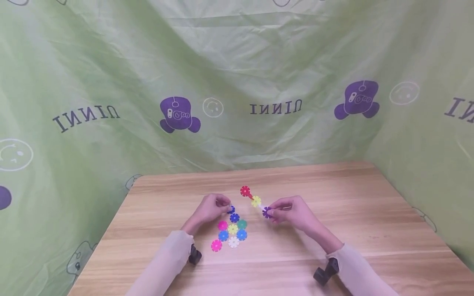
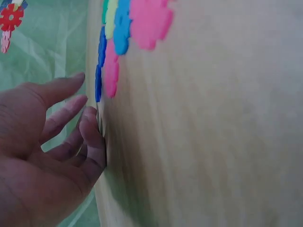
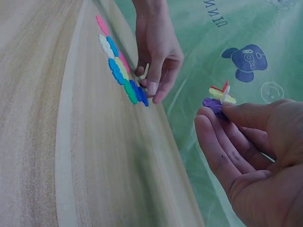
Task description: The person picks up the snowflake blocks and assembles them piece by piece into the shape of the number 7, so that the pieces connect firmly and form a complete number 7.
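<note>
In the head view, my right hand (image 1: 294,213) pinches a purple snowflake disc (image 1: 266,212) between thumb and fingers, raised above the table. From that disc a chain runs up and left: a white piece, a yellow disc (image 1: 256,201) and a red disc (image 1: 245,191). My left hand (image 1: 212,209) is at the far end of a flat disc pattern. Its fingertips are right at the end dark blue disc (image 2: 98,85), with thumb and fingers apart in the left wrist view. Another dark blue disc (image 1: 234,218) joins the pattern around a yellow disc (image 1: 232,229).
Pink (image 1: 216,246), light blue (image 1: 242,234), green (image 1: 242,224) and white discs (image 1: 233,242) make up the rest of the flat pattern on the wooden table (image 1: 333,185). A green printed curtain (image 1: 229,74) hangs behind and at both sides.
</note>
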Demonstrator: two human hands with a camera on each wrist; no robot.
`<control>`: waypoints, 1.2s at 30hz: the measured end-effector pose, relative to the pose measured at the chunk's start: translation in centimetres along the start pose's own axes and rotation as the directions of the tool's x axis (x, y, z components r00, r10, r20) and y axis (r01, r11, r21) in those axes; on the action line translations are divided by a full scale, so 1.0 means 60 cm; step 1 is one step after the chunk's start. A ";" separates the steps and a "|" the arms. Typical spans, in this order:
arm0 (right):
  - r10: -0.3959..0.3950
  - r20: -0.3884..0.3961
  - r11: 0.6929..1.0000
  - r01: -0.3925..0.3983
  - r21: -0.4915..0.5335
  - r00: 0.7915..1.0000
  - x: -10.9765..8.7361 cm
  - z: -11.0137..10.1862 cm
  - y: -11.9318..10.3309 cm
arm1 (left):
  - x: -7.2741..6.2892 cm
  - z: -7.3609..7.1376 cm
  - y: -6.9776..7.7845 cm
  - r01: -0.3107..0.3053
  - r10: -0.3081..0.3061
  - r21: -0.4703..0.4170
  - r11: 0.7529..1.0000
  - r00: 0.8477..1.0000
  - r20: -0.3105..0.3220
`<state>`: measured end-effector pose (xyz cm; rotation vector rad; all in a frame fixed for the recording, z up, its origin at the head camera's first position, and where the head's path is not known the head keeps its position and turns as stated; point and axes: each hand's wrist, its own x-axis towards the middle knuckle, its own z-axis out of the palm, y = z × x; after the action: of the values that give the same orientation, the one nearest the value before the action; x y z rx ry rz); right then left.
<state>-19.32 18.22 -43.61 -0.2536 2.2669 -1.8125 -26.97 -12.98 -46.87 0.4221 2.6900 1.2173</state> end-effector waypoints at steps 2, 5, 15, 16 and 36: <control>-0.001 0.000 1.000 0.001 0.006 1.000 0.002 0.000 -0.002 | 0.002 -0.003 -0.003 0.002 -0.002 -0.006 1.000 1.000 0.008; -0.003 -0.005 1.000 0.003 0.009 1.000 0.004 0.001 -0.004 | 0.005 -0.006 -0.007 -0.002 0.002 0.000 1.000 1.000 0.019; -0.017 -0.008 1.000 0.017 0.005 1.000 0.001 -0.005 -0.008 | 0.009 0.006 -0.006 -0.026 0.026 0.032 0.999 1.000 0.004; -0.018 -0.008 1.000 0.018 0.010 1.000 0.001 -0.006 -0.008 | 0.009 0.006 -0.006 -0.022 0.022 0.032 0.999 1.000 0.000; -0.009 -0.031 0.997 0.011 0.082 0.999 0.007 0.015 0.000 | -0.039 0.017 0.063 -0.002 -0.005 -0.169 0.986 0.999 -0.036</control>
<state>-19.47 17.29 -43.84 -0.2252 2.2078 -1.9226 -23.80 -10.60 -44.62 0.3771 2.5879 1.4519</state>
